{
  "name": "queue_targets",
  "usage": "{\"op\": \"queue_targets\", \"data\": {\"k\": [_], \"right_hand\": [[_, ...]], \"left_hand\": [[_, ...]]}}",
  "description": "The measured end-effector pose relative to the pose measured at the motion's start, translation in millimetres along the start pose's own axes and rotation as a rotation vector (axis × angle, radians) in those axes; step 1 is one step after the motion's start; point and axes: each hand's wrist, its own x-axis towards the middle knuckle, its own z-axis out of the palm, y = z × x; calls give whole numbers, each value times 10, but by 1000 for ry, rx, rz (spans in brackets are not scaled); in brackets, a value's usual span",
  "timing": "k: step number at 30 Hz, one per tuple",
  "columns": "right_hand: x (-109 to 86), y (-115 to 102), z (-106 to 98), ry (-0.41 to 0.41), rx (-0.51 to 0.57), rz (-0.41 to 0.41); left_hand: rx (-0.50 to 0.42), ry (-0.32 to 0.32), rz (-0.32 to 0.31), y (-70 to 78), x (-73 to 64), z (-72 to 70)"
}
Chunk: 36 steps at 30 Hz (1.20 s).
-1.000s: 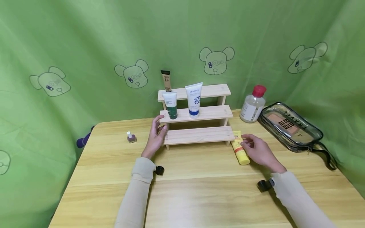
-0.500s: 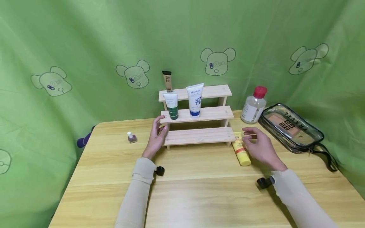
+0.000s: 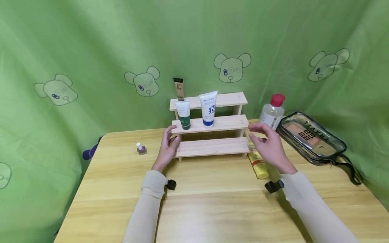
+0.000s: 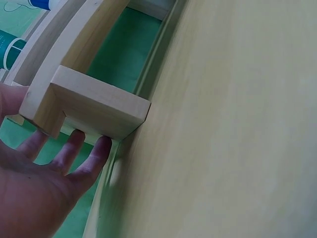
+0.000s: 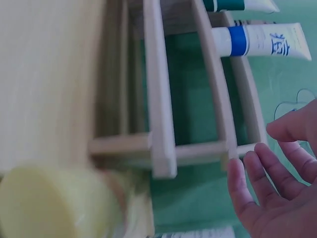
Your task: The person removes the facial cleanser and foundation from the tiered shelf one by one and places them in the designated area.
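A three-tier wooden display rack (image 3: 212,147) stands on the table. My left hand (image 3: 166,150) is at its left end, the fingertips (image 4: 103,144) against the outer side panel and the thumb by the lowest step. My right hand (image 3: 268,143) hovers at the rack's right end, fingers loosely bent and holding nothing. Beneath it lies a yellow tube (image 3: 258,165), partly covered by the hand. On the middle step stand a white-and-green tube (image 3: 183,114) and a white tube with a blue cap (image 3: 208,109). A beige tube with a black end (image 3: 179,89) stands on the top step.
A small purple nail polish bottle (image 3: 141,149) stands left of the rack. To the right are a clear bottle with a red cap (image 3: 277,100) and a transparent travel pouch (image 3: 311,138) with a black strap. A green curtain (image 3: 100,47) hangs behind the table.
My right hand has moved from beside the yellow tube up and left to the rack's right end. The tube stays lying there. My left hand keeps its place at the left end.
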Motion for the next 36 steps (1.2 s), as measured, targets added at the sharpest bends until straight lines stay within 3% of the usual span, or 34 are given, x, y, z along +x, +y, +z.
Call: {"op": "queue_targets", "data": {"k": [5,11,17,23,36], "right_hand": [[137,-170,170,-24,93,-15],[326,-401,388,-65,144,-58],[504,-571,575,-58,185,-74],[650,-642,633,-41,255,-69],[854,-646,687,-106,341,-58]], "left_hand": [[4,-2,7,-21,1,3],[5,7,11,-32,1,-4],[7,11,13,-21,3,-13],[13,4,11,-35,19,-3],[8,-1,12,-20,4,10]]}}
